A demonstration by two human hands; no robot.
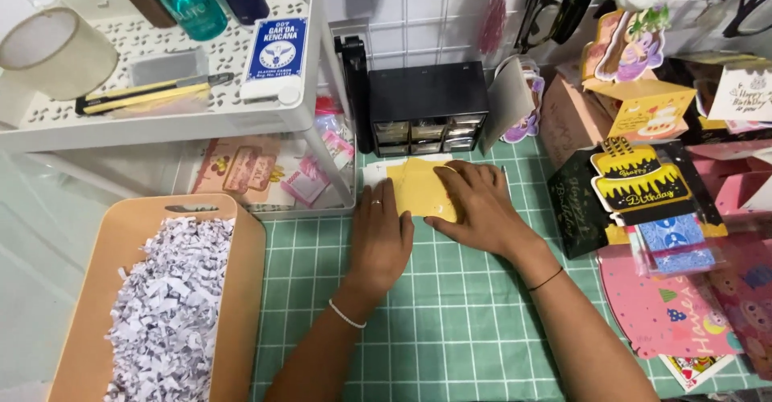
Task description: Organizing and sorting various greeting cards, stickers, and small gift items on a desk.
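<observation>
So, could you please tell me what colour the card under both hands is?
The card is yellow, shown best in the head view.

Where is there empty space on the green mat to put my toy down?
Bare green mat lies between the two forearms, and between the left hand and the tub of shredded paper. Crowded: the right side with birthday cards, and behind the yellow card.

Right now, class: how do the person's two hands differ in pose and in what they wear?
The left hand lies flat beside the yellow card, its fingers straight along the card's left edge; the right hand rests on top of the card, fingers bent. The left wears a ring and a white bracelet; the right wears a thin dark band. Both rest on the green cutting mat.
</observation>
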